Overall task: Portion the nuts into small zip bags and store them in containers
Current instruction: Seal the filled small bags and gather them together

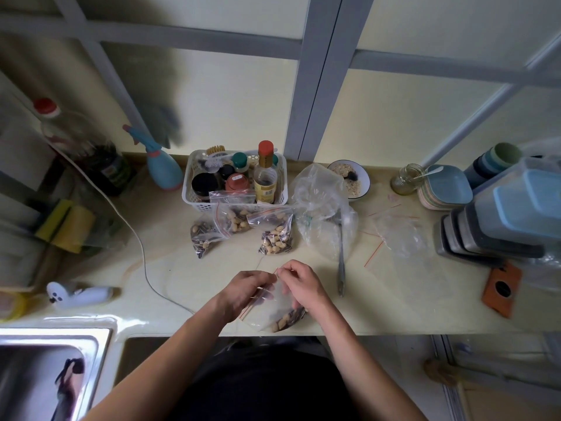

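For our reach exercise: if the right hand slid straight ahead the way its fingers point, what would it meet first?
Probably the left hand: the right hand points left across the clear zip bag of nuts both pinch; depth is unclear.

White lattice basket [194,192]: inside, red-capped bottle [265,174] with yellow label. Left of basket, blue spray bottle [162,171]; farther left, yellow sponges [68,226]. Far right of basket, orange-brown block [502,288], blue-lidded containers [513,208].
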Demonstrator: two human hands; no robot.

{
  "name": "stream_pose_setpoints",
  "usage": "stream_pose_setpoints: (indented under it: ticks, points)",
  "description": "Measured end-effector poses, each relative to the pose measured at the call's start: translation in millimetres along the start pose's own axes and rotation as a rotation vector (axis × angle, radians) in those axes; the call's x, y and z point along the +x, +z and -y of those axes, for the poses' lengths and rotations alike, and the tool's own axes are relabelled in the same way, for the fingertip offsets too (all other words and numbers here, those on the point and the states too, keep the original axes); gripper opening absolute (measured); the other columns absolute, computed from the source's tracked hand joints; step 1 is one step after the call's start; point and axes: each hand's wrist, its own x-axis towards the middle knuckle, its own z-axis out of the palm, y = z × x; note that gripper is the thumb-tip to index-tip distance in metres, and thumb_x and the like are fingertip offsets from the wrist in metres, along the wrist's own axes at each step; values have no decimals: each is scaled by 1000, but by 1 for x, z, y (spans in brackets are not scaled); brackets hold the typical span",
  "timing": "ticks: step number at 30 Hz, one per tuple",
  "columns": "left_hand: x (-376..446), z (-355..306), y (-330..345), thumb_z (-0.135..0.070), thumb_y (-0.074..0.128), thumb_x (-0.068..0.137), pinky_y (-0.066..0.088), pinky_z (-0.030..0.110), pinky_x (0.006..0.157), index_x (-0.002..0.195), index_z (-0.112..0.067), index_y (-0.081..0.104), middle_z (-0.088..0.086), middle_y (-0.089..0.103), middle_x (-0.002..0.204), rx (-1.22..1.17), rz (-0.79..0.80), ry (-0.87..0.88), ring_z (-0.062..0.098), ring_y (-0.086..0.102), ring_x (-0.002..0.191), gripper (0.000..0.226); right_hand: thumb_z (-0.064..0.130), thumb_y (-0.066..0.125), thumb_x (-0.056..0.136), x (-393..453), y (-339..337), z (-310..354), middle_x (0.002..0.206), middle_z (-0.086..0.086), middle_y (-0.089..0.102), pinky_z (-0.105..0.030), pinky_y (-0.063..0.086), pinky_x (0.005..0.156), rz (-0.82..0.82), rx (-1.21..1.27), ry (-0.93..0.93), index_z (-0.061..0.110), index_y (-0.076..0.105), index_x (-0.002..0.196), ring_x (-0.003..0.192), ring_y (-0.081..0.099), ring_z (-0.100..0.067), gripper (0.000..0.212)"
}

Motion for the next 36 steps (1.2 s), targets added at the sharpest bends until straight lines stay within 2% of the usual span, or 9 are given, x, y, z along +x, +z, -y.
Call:
stream_pose_setpoints:
  ticks: [4,7,12,17,21,27,30,34,36]
  points:
    - [0,1,1,-26,70,82,42,25,59,90,-8,69,5,66,78,30,-1,27,16,64,65,19,30,58,94,0,-1,0,66,-2,64,-20,34,38,-1,-17,-17,19,66,87,36,49,-18,16]
    - [2,3,3,-15,66,89,40,23,55,84,-8,67,7,63,76,52,-26,41,15,62,62,8,26,57,95,0,1,1,62,2,63,-20,35,38,-10,-53,-13,19,66,88,36,50,-17,14]
    - [3,4,8,-11,62,90,39,19,51,83,-8,64,7,64,74,124,-68,63,14,61,60,8,20,56,93,0,4,1,64,4,65,-20,38,39,-29,-134,-45,19,64,86,36,53,-12,10]
    - [4,6,9,-8,63,90,37,17,49,76,-8,62,5,59,63,131,-94,94,10,54,53,14,20,56,88,3,9,-3,65,10,63,-25,44,52,-88,-206,-127,21,59,80,49,49,-5,9]
    - [5,7,6,-11,63,93,38,21,56,79,-11,62,5,61,67,104,-90,100,10,56,59,13,21,55,91,6,11,-5,69,12,66,-32,54,54,-94,-186,-103,25,61,82,53,56,-5,12]
    - [3,9,0,-9,62,93,37,20,54,84,-9,62,8,60,72,87,-70,137,13,56,65,9,25,57,95,7,8,-4,63,4,68,-31,52,49,-14,-81,-53,25,66,86,46,58,-13,13]
    - [4,10,-2,-10,63,93,38,19,54,84,-8,63,7,61,70,107,-74,143,11,56,62,9,26,58,93,8,9,-7,64,5,68,-37,55,53,2,-87,-46,25,64,83,49,59,-13,11]
    - [5,11,-1,-16,64,93,40,22,57,86,-9,64,3,64,73,138,-97,109,9,59,61,10,24,59,92,9,14,-9,73,8,71,-24,47,60,-97,-189,-98,25,60,80,59,59,-5,12]
    - [6,9,0,-18,63,93,41,23,59,89,-9,66,2,66,77,165,-94,82,9,61,63,10,22,59,90,10,17,-10,78,8,72,-26,47,64,-163,-193,-101,23,60,79,68,62,-9,11]
